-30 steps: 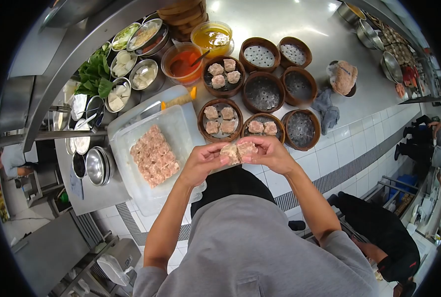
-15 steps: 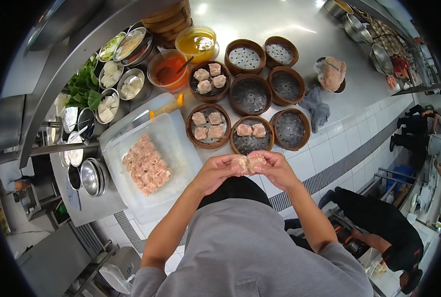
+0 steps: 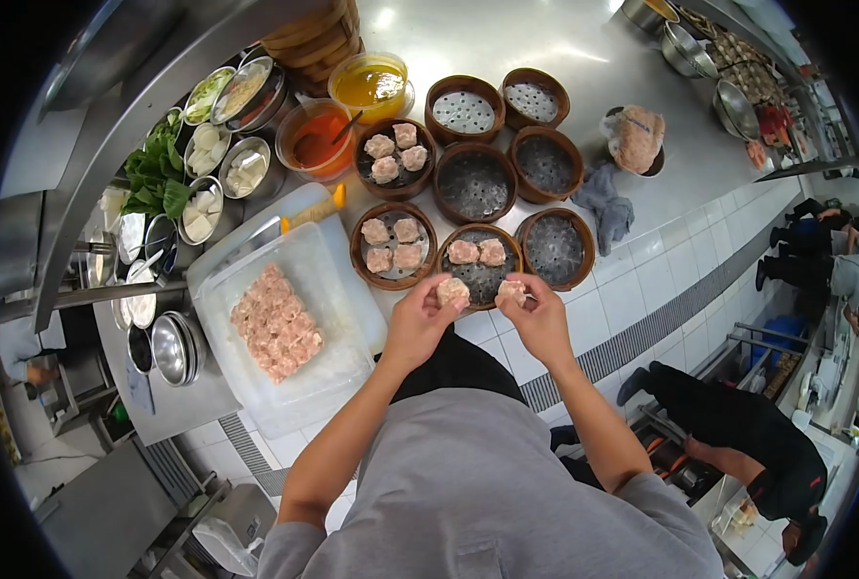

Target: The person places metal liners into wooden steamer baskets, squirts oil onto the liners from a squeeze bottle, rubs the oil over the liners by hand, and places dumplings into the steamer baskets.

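My left hand point(image 3: 418, 326) pinches a siu mai point(image 3: 452, 292) between thumb and fingers. Another siu mai point(image 3: 512, 291) is gripped by my right hand point(image 3: 541, 320), a short way to the right. Both hands hover at the near rim of a round steamer basket point(image 3: 485, 279), where two siu mai point(image 3: 477, 252) sit side by side toward the back. To its left, a second basket point(image 3: 394, 278) holds several siu mai, and another basket point(image 3: 362, 176) behind that one does too. A translucent tray point(image 3: 340, 333) at left carries a block of closely packed siu mai point(image 3: 275, 323).
Steamer baskets without dumplings point(image 3: 556, 249) stand right and behind. Tubs of orange point(image 3: 313, 145) and yellow liquid point(image 3: 369, 85) and bowls of ingredients line the left. A grey cloth point(image 3: 605, 201) lies near a bag of pinkish filling point(image 3: 636, 138). A person in black point(image 3: 728, 415) bends over at right.
My hands have moved apart and slightly forward to the basket's near rim. The two siu mai, held together before, are now separate, one in each hand.
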